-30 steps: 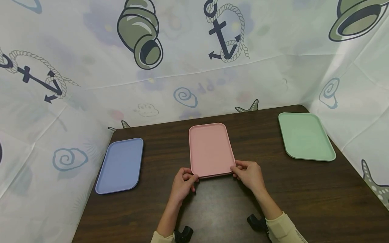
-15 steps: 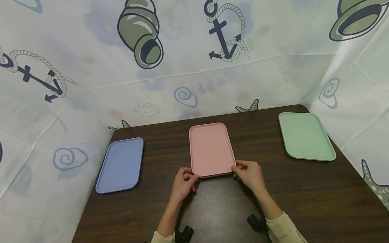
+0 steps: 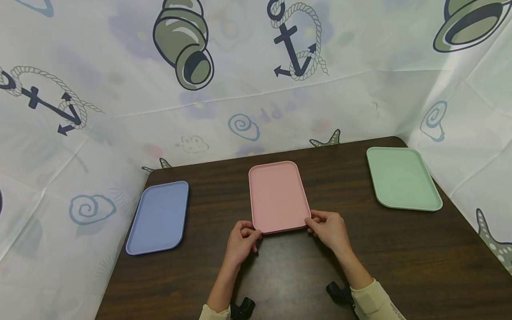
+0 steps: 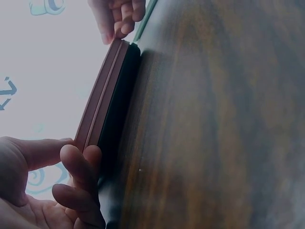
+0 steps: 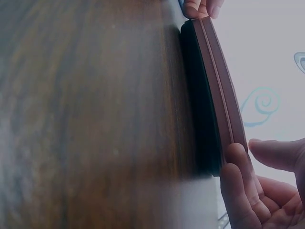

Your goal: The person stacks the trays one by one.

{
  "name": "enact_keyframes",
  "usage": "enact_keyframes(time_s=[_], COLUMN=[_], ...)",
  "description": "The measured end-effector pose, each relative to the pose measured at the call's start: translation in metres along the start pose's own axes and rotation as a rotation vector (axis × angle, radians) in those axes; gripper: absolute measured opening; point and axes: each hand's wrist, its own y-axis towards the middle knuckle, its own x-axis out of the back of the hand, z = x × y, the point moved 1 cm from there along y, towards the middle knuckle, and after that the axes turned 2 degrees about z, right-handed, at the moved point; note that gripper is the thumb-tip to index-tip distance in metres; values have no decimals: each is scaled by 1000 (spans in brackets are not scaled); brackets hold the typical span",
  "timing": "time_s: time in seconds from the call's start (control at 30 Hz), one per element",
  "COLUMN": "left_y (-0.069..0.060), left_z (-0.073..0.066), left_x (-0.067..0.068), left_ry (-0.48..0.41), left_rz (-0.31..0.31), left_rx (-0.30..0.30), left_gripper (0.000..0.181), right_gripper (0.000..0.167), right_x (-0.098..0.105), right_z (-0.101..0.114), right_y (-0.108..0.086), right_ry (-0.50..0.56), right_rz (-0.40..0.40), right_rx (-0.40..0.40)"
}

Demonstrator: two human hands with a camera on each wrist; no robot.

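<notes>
A pink rectangular tray lies in the middle of the table in the head view. At its near left corner my left hand pinches the rim, thumb on top and fingertips below. My right hand holds the near right corner in the same way. Both wrist views show the tray's near edge side-on, the pink tray having a thin line running along it. A dark band sits under that edge; whether it is shadow or another thing, I cannot tell. The tray's underside is hidden.
A blue tray lies on the left of the dark wooden table. At the far right is a green tray. A white patterned cloth hangs behind and along both sides. Dark wrist mounts sit at the sleeves.
</notes>
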Motion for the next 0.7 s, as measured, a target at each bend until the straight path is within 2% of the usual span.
enact_keyframes(time_s=[0.27,0.7], left_y=[-3,-9], left_z=[-1,0], left_x=[-1,1], left_ry=[-9,-36], left_rz=[-3,-6], left_rx=[0,40], left_gripper=[38,38], right_gripper=[36,38], right_x=[0,5], right_z=[0,-1], right_y=[-1,-1], right_ry=[-8,4], right_rz=[11,17], right_rx=[-16,-56])
